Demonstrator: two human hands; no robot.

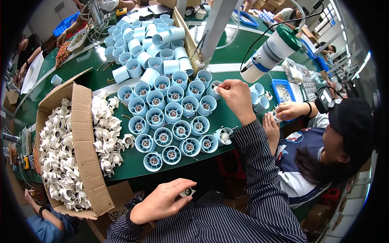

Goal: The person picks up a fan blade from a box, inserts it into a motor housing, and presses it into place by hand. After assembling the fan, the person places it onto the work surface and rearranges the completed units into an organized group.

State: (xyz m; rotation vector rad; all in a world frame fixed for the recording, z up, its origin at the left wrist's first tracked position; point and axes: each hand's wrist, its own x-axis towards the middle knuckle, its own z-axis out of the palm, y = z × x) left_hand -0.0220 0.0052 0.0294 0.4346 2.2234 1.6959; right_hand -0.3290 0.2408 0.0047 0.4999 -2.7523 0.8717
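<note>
My left hand (164,201) is low in front of me, near my body. Its thumb and fingers pinch a small white fan impeller (186,192) with a dark round hub. Farther out, my right hand (236,97) is closed at the mouth of a light-blue round fan housing (212,94), the fingertips on a white piece there that looks like an impeller. Rows of open blue housings (173,112) with motors inside stand left of that hand. Below it, one housing (223,137) tilts with white blades inside.
On the left, a cardboard box (87,150) is full of white impellers, with more heaped loose (107,133) beside it on the green table (121,172). More housings (150,36) pile up behind. At right, a co-worker's hands (279,117) work near a blue tray (283,90); a metal post (219,28) rises behind.
</note>
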